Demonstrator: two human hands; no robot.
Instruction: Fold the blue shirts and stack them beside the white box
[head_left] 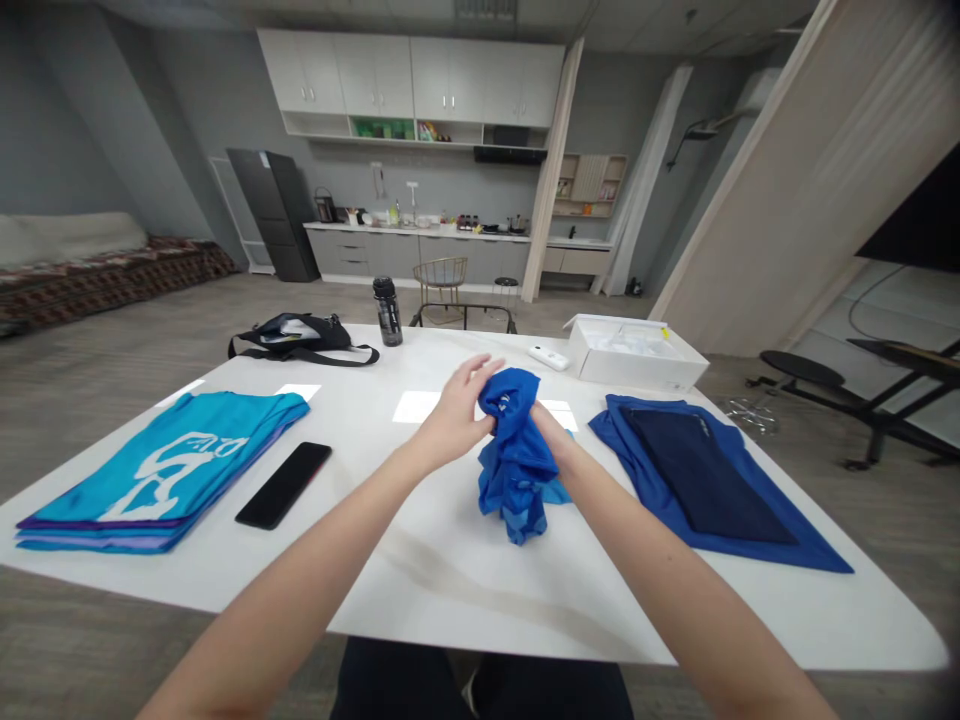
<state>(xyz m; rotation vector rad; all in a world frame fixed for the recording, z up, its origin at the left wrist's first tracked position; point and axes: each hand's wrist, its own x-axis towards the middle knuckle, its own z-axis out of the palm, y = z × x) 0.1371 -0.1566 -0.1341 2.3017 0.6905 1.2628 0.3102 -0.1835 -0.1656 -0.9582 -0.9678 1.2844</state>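
While a kitchen with white wall cabinets (412, 80) fills the upper middle of the frame, we are at a white table (420, 590) that spreads across the lower half. Flat on it at right lies a blue garment (795, 530), with a smaller navy folded piece (705, 475) on top. At left we have a neat stack of folded clothes (195, 460), turquoise uppermost with white lettering, purple and blue edges showing beneath. A white open box (637, 370) stands at the table's far right, and a black bag (330, 335) with a strap lies at the far left.

Near the centre, between our two hands, is a bunched bright blue cloth (517, 455), upright and crumpled, its lower folds hanging toward the tabletop. Our left hand (461, 410) is at its upper left, loosely cupped, thumb and fingers well spread beside the top edge without a firm grip. Our right hand (551, 435) is against its right side; the fingers are hidden behind the cloth, so we cannot tell how tightly they close.

Between the stack and our left forearm lies a black phone (285, 485). A dark bottle (388, 312) stands beside the bag, and a small white device (548, 357) lies just left of the box.
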